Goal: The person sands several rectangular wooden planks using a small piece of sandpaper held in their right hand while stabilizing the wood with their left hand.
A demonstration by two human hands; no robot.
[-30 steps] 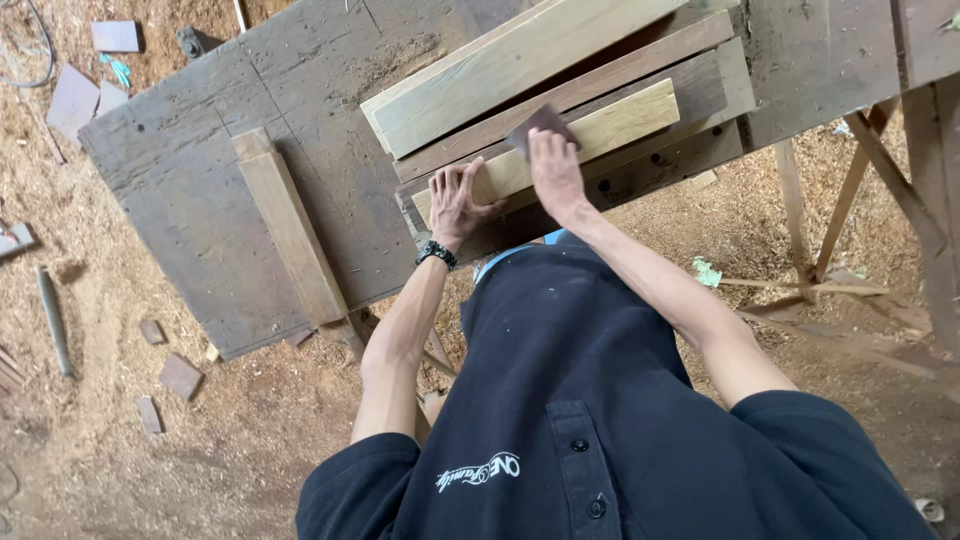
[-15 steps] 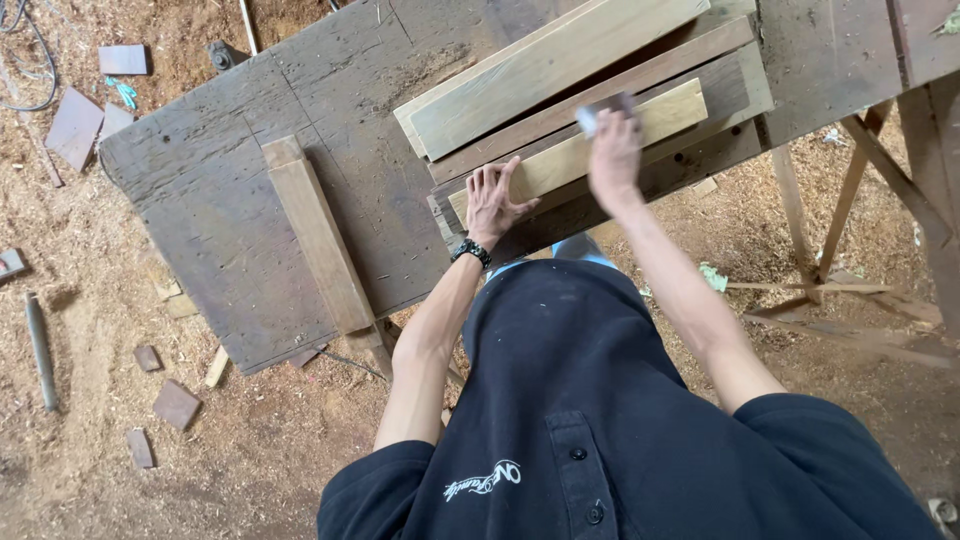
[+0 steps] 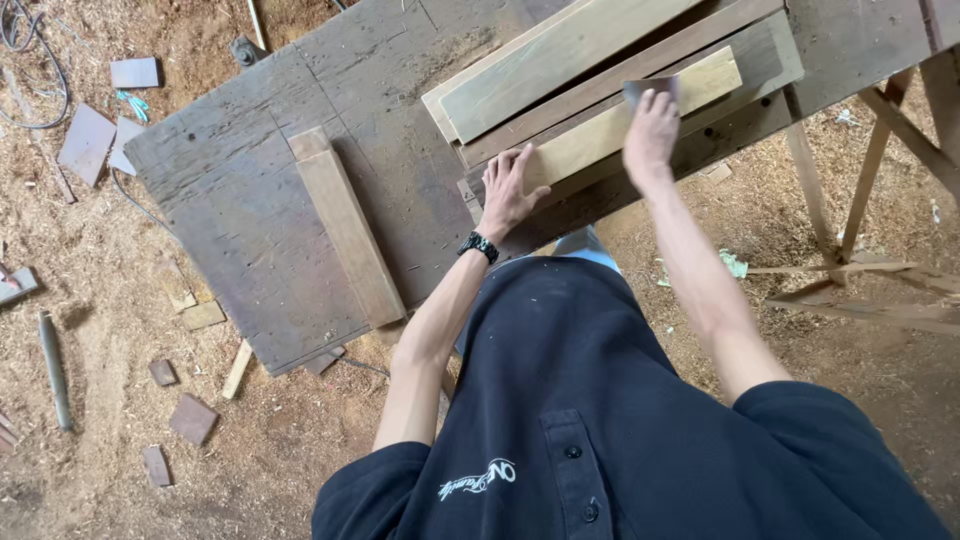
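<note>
Workbench: right hand slid sandpaper farther along plank.

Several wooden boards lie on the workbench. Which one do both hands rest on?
The pale yellowish board at the near edge of the stack. The left hand presses on its near end, the right hand holds dark sandpaper on it. The separate plank lies untouched.

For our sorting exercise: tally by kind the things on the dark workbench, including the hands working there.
Pale wooden planks: 3 (long pale plank being sanded, wide pale greenish plank, loose pale plank)
Dark sandpaper sheet: 1
Hands: 2 (left hand, right hand)
Total: 6
</note>
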